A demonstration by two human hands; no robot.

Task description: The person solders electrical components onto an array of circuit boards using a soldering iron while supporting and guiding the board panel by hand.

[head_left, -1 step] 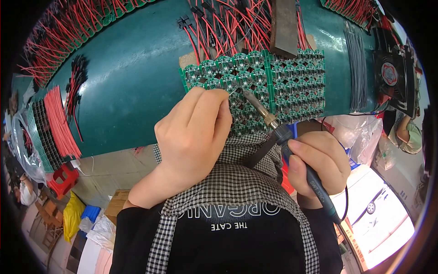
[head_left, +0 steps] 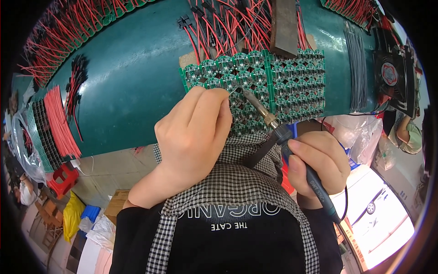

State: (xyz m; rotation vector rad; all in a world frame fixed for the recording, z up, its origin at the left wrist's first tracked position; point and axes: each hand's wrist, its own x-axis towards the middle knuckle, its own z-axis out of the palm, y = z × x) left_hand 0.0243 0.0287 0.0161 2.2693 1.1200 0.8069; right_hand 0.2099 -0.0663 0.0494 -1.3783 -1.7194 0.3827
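Note:
In my right hand [head_left: 319,162] is a soldering iron [head_left: 310,176] with a dark grip, its metal tip angled up and left onto a green circuit board panel [head_left: 246,75]. My left hand [head_left: 191,132] is closed in a pinch at the panel's left part, and a thin silvery solder wire [head_left: 233,92] sticks out from the fingertips toward the iron's tip. Rows of small round boards with dark components make up this panel. A second panel [head_left: 299,80] of smaller-looking boards adjoins it on the right. My left hand covers the lower left of the first panel.
Red and black wires with connectors [head_left: 223,25] lie beyond the panels, under a dark metal bar [head_left: 284,29]. On the green table mat [head_left: 132,82] are red wires [head_left: 61,121] at left and grey wires [head_left: 356,64] at right. A black fan [head_left: 394,77] stands far right.

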